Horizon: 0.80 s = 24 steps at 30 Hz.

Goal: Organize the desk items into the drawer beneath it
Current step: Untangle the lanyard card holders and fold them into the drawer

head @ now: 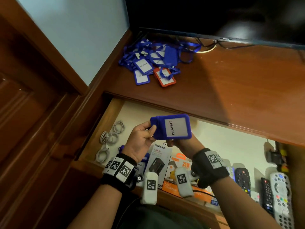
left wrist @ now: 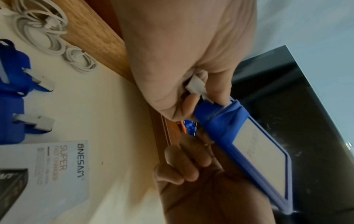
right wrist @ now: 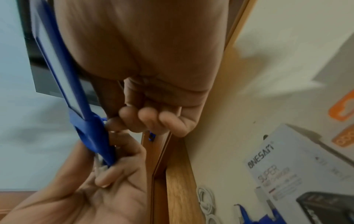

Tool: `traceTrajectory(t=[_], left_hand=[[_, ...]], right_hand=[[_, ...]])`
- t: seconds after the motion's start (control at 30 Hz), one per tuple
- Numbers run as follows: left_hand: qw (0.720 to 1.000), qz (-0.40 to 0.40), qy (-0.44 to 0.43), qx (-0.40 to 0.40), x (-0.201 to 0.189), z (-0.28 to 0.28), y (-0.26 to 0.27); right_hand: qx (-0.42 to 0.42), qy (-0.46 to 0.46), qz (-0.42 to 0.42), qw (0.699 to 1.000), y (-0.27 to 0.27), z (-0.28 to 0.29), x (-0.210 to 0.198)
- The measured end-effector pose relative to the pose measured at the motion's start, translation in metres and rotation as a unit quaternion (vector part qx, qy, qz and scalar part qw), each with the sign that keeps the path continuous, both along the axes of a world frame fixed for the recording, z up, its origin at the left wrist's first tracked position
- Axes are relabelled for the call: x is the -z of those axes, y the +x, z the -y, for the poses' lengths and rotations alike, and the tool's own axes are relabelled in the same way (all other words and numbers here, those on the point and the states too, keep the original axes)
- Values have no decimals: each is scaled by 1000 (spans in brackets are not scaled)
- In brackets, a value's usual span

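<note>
Hands held one blue badge holder (head: 171, 127) above the open drawer (head: 231, 146), landmark for everything below. Left hand (head: 142, 141) was curled round the holder's clip end, thumb and fingers pinching the wrapped lanyard and white clip (left wrist: 197, 86). Right hand (head: 179, 143) sat under the holder's lower edge, fingers curled in; it seemed to support the holder from beneath, but how it gripped could not be read for sure. Card face "PELAWAT" pointed up.

Nearest inside the drawer: charger boxes (head: 159, 160) and remotes (head: 280, 192) at the front, a blue holder already stowed (left wrist: 13, 94) beside the boxes, white cables (head: 109, 139) coiled at the drawer's left side. Back of the drawer looked bare.

Beyond the drawer, on the worktop (head: 231, 83), a tangled pile of badge holders (head: 153, 63) waited, one orange, with a dark screen (head: 214, 15) behind it.

Judgement: step in hand was tidying the lanyard round the holder before stowing. Best done by keeping the wrap tight, clip tucked, then laying it flat next to the stowed blue holder, clear of the cables. Most of the pile not yet moved.
</note>
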State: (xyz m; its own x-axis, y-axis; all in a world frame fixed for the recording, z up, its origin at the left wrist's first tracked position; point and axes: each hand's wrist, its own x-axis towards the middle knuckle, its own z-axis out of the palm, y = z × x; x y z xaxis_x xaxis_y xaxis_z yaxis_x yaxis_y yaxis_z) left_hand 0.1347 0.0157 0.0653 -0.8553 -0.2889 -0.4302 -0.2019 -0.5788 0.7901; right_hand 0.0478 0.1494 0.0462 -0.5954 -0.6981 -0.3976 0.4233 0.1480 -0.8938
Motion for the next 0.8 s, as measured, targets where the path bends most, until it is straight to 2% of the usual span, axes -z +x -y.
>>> traceTrajectory(t=[0.1, 0.2, 0.33, 0.43, 0.47, 0.53, 0.63, 0.8], left_hand=[[1000, 14, -9, -25, 3, 7, 4], [997, 52, -52, -24, 10, 33, 7], [976, 132, -172, -4, 26, 81, 7], [952, 191, -237, 26, 38, 114, 5], [947, 204, -247, 37, 42, 123, 4], [942, 219, -248, 52, 49, 139, 3], [928, 240, -267, 96, 58, 162, 1], [863, 252, -355, 257, 75, 191, -1]], right_hand=[[-42, -7, 7, 999, -7, 9, 1], [-79, 94, -93, 988, -33, 24, 3], [-15, 130, -106, 986, -59, 51, -3], [47, 167, -150, 973, -83, 75, 1], [69, 196, -179, 962, -93, 84, 8], [100, 289, -250, 919, -112, 100, 24], [174, 381, -281, 863, -133, 125, 33], [256, 496, -274, 784, -145, 165, 44]])
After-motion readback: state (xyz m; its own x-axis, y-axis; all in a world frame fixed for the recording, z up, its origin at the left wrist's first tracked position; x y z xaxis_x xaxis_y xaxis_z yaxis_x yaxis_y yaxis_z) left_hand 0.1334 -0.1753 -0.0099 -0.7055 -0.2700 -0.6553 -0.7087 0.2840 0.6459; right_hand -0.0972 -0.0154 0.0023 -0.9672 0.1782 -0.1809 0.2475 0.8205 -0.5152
